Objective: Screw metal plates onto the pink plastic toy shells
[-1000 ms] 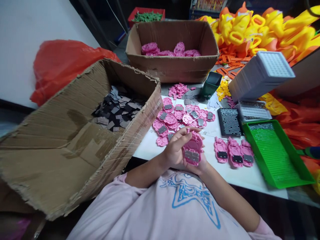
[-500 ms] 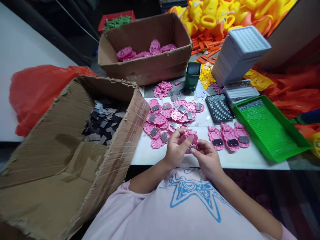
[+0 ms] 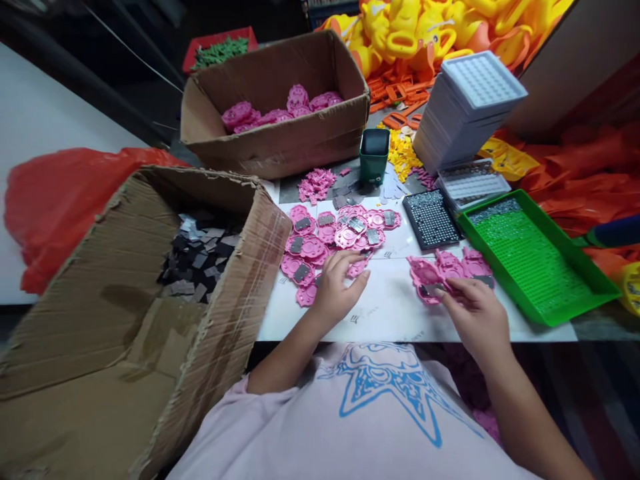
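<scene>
My right hand (image 3: 477, 320) pinches a pink plastic casing (image 3: 424, 272) with a dark rectangular plate near its lower edge, at the right of the white work surface. Two similar pink casings (image 3: 453, 263) lie right beside it, partly behind my fingers. Over the front edge of a pile of pink casings (image 3: 306, 247) is my left hand (image 3: 337, 290), its fingers stretched out and its thumb apart. A pink casing (image 3: 357, 267) lies at those fingertips; whether they touch it I cannot tell. Many casings in the pile carry grey or dark plates.
An open cardboard box (image 3: 240, 267) with dark and grey chips stands at left; another box (image 3: 280, 150) holds pink pieces behind. A black tray of screws (image 3: 433, 220), a green tray (image 3: 545, 267), a green bin (image 3: 374, 160) and stacked white trays (image 3: 465, 113) stand farther back and right.
My hands have parted from the middle. The right one has carried the pink casing right, to the other casings there; the left has let go and moved left to the pile.
</scene>
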The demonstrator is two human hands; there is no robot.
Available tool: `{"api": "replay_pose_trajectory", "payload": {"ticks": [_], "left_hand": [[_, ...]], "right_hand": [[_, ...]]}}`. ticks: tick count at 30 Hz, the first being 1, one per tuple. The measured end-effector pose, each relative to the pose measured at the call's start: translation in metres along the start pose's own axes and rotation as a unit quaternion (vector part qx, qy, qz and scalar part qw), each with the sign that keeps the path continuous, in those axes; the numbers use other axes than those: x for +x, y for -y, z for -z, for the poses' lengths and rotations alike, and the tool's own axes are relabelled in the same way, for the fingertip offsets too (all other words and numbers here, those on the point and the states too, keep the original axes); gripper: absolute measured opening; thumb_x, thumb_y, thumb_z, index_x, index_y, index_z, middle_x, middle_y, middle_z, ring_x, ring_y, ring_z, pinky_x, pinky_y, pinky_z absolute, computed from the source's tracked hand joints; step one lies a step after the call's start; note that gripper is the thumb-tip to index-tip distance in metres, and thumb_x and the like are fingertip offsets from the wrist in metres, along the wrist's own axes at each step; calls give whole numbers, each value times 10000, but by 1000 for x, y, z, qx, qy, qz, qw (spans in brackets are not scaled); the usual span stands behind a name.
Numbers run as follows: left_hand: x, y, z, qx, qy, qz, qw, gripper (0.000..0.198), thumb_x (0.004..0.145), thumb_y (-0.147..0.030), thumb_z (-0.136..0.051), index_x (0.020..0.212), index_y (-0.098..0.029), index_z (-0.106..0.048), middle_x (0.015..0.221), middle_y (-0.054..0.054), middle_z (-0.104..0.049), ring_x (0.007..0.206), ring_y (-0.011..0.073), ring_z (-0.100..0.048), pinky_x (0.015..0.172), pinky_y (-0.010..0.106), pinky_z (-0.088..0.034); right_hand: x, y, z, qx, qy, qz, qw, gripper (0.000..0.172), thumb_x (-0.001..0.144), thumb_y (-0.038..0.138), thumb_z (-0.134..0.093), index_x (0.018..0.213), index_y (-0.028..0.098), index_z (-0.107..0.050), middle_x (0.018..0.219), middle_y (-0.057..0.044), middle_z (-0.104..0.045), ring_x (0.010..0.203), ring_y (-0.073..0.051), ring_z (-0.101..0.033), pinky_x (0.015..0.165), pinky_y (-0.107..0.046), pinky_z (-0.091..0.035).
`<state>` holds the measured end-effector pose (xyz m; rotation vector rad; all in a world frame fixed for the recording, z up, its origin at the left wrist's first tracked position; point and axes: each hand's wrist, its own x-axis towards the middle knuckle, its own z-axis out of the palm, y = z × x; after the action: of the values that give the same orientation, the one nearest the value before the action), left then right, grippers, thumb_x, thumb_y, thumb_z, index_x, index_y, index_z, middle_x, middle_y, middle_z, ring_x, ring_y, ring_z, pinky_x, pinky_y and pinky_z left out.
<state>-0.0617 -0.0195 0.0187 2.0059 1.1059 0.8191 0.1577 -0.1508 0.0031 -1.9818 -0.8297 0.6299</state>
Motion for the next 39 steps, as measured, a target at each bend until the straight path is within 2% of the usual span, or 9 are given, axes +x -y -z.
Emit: {"api": "replay_pose_trajectory", "payload": {"ticks": [3, 6, 11, 19, 25, 28, 31, 34, 39], "left_hand": [[18, 7, 5, 208, -9, 40, 977, 403, 797, -348, -667, 1157, -176, -611, 1301, 128, -555, 1247, 331, -423, 1060, 506, -297], [34, 12, 7, 298, 3, 93, 950, 583, 796, -444, -661, 1293, -170, -528, 1384, 155, -495, 1298, 394, -343, 1046, 575, -241], [46, 20, 8, 309, 5, 95, 946, 565, 827, -431, -625, 1314, -167, -517, 1286, 144, -591, 1274, 392, -370, 1031, 571, -220], [46, 30, 4, 269, -22, 85, 959, 497, 821, -418, -640, 1253, -177, -583, 1185, 133, -660, 1232, 392, -421, 1025, 578, -190], [47, 27, 9, 246, -77, 70, 964, 458, 821, -416, -641, 1210, -178, -602, 1163, 127, -669, 1170, 338, -505, 1031, 516, -234], [49, 23, 14, 188, -109, 73, 973, 439, 809, -399, -653, 1186, -180, -606, 1139, 123, -670, 1138, 312, -541, 1033, 476, -287], [49, 21, 19, 55, -138, 63, 987, 468, 810, -395, -653, 1211, -170, -568, 1204, 125, -628, 1163, 278, -544, 1039, 425, -351], [49, 24, 20, -162, -140, 58, 975, 525, 812, -418, -662, 1256, -187, -502, 1295, 121, -563, 1218, 235, -528, 1023, 349, -412], [48, 35, 18, -400, -117, 93, 904, 614, 725, -440, -760, 1236, -211, -509, 1306, 118, -553, 1222, 221, -532, 973, 287, -457]], "right_hand": [[7, 2, 1, -95, -6, 45, 994, 476, 686, 560, -666, 974, 183, -706, 869, -77, -626, 799, -194, -558, 785, -370, -437], [10, 3, 0, -161, 9, 76, 984, 501, 726, 593, -608, 981, 172, -699, 806, -89, -621, 771, -217, -541, 745, -368, -414], [12, -1, 3, -218, 16, 100, 971, 533, 770, 633, -543, 983, 164, -679, 827, -99, -649, 789, -235, -564, 720, -349, -408], [21, -3, 6, -294, 51, 117, 947, 536, 797, 648, -510, 962, 163, -665, 752, -59, -652, 697, -200, -574, 634, -309, -400], [22, 7, 7, -376, 31, 161, 912, 576, 824, 622, -469, 1047, 128, -665, 921, -123, -675, 829, -272, -578, 769, -394, -413], [27, 20, 7, -396, 25, 183, 899, 521, 852, 566, -452, 1054, 137, -668, 976, -123, -674, 865, -264, -578, 804, -389, -416], [52, 41, 1, -411, 17, 194, 891, 455, 871, 529, -444, 1021, 170, -679, 929, -101, -669, 844, -240, -571, 786, -360, -411], [103, 67, -16, -428, 15, 210, 879, 427, 909, 461, -395, 1020, 155, -671, 975, -116, -654, 897, -226, -564, 823, -341, -399], [212, 94, -54, -481, 71, 231, 843, 342, 935, 288, -353, 1019, 153, -656, 1047, -103, -627, 1002, -180, -548, 885, -307, -408]]}}
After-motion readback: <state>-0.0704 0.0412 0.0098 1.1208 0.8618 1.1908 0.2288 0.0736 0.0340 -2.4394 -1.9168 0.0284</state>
